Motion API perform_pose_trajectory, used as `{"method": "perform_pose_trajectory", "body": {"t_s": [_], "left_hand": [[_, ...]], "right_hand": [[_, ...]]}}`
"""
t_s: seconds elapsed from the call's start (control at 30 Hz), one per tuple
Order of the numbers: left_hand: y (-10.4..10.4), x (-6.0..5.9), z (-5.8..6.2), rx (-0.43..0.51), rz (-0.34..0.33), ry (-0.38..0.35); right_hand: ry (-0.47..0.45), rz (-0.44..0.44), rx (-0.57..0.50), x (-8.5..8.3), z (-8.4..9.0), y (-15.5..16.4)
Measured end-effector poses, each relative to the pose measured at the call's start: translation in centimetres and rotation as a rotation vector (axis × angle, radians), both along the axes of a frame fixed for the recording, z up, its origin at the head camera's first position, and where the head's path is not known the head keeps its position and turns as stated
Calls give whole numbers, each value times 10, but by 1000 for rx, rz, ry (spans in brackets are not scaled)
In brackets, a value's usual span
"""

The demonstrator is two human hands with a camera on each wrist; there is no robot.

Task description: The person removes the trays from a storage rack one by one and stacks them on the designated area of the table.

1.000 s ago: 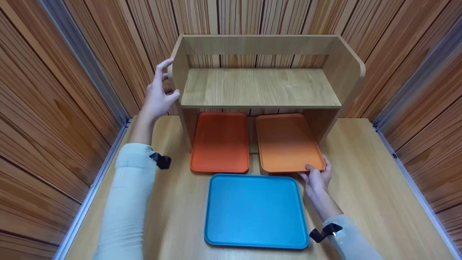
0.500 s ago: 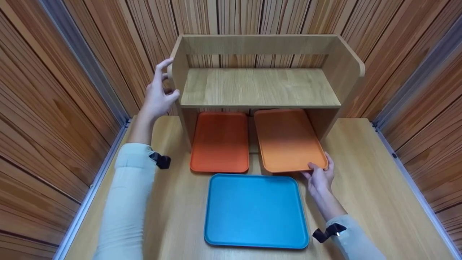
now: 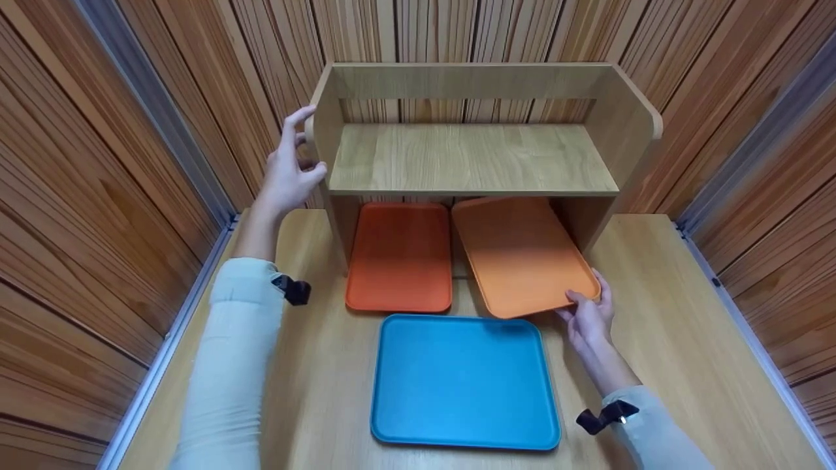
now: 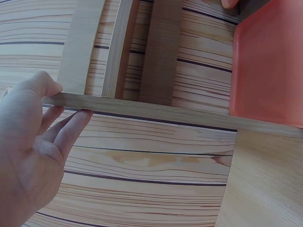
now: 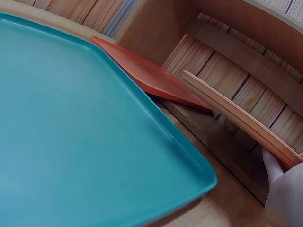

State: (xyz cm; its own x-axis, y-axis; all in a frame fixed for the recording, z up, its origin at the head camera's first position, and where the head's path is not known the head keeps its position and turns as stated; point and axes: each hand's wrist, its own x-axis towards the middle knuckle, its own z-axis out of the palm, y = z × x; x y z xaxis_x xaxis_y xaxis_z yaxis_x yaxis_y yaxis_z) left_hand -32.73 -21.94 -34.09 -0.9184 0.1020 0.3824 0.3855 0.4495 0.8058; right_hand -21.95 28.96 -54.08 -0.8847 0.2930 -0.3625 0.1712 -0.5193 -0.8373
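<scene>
My left hand grips the edge of the left side panel of a wooden shelf. In the left wrist view, the thumb lies on one face of the panel and the fingers on the other. With my right hand I pinch the near right corner of a light orange tray, thumb on top. That tray is turned at an angle, and its far end is under the shelf board. It looks raised off the table in the right wrist view. A red-orange tray lies to its left, partly under the same board.
A blue tray lies on the wooden table in front of the shelf, close to the orange tray's near corner. Wood-patterned walls stand behind and on both sides, with metal rails along the table's sides.
The orange tray has turned, its near end moving right and its far end left. My right hand has moved slightly right and down with it. The left hand stays on the shelf panel.
</scene>
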Motion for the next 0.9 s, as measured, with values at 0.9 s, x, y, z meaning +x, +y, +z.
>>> {"method": "perform_pose_trajectory", "body": {"t_s": [0.9], "left_hand": [[0, 0, 0, -34, 23, -1]], "right_hand": [[14, 246, -17, -22, 12, 32]]}}
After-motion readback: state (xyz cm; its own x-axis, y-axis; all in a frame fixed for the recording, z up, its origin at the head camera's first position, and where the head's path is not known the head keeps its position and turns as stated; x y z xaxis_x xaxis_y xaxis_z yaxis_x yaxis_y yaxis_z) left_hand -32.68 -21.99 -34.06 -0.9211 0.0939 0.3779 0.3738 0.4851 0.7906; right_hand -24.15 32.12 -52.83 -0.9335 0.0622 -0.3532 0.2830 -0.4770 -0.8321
